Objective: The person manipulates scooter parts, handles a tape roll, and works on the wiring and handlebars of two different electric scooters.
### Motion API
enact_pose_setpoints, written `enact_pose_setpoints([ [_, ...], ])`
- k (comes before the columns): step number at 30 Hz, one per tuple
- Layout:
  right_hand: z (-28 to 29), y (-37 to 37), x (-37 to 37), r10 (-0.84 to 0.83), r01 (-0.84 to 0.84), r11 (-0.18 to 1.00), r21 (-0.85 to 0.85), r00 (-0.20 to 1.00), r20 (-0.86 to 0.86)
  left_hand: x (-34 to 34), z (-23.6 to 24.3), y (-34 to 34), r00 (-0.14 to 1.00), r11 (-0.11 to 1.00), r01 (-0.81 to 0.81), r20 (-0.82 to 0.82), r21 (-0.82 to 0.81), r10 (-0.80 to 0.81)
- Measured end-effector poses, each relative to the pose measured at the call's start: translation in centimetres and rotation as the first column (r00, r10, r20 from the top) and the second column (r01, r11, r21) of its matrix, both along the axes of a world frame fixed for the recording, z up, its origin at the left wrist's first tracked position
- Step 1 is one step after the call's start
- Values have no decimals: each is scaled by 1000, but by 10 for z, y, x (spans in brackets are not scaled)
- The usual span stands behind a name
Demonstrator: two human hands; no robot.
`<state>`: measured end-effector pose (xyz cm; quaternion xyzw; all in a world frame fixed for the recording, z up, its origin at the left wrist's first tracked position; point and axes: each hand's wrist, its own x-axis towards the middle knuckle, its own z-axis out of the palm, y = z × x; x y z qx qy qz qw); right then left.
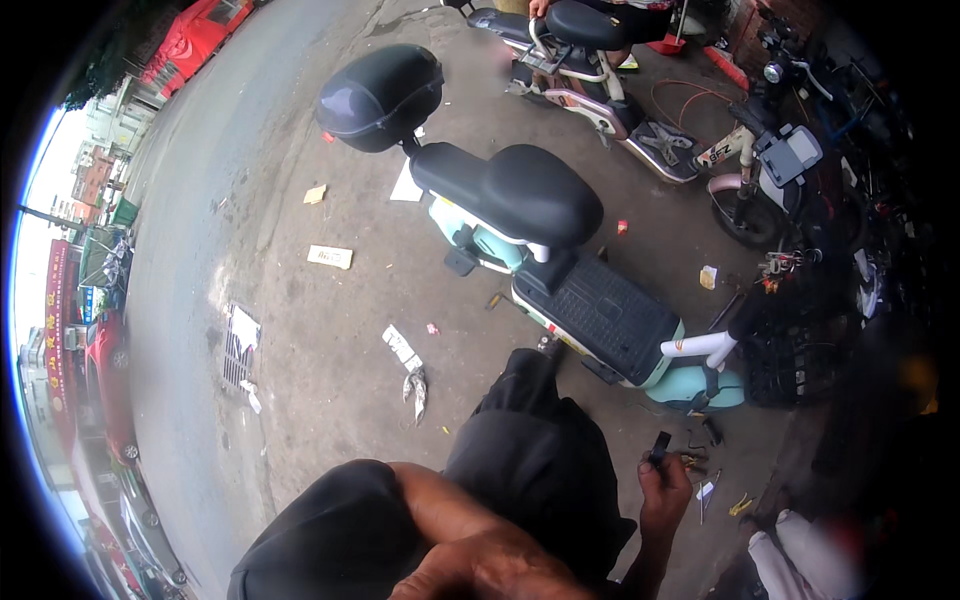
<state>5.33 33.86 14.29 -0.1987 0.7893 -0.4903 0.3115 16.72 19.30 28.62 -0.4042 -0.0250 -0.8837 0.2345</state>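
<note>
"Black is the small piece [660, 447] pinched in our right hand [665, 490]. And the other?"

"Our left hand [490, 575] sits low near our knee, apart from the right. We cannot tell whether it grips anything."

"Where is our mint scooter [600, 310]?"

"Just ahead of both hands: one footboard [625, 330], two seat cushions [545, 195] and one rear box [385, 95]."

"How far along are we?"

"Partway, we would judge. Cushions and box are on; the small piece is in our fingers, attached to nothing, and tools lie out. What else is left, we cannot tell."

"Let us count those tools."

"Right of the right hand, one pair of yellow pliers [740, 506]; between them, two thin rods [702, 505]; just beyond our fingers, a little heap [690, 463] whose pieces we cannot count."

"Farther out?"

"Beyond the mint scooter, one pink scooter [592, 108]. Well away to the left of both hands, one drain grate [236, 360] and two yellow cards [330, 257]."
</note>
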Motion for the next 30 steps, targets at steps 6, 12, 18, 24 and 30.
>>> enact_pose_setpoints([
  [6,4,-4,2,-102,103,992,-69,995,23,3,-4,-34,970,960,240,-8,-145,-244],
  [12,1,-8,-6,-122,117,985,-125,992,-28,10,-29,-55,979,853,137,-65,-504,-196],
  [18,30,-38,-18,-65,62,985,-161,998,-15,0,15,-64,941,682,105,-150,-724,-304],
  [24,64,-48,-48,-120,116,921,-371,993,14,-35,14,-97,607,424,571,709,-703,359],
  [30,78,-53,-48,-41,-5,927,-376,993,-114,-62,-27,-106,408,-52,280,70,-959,910],
])
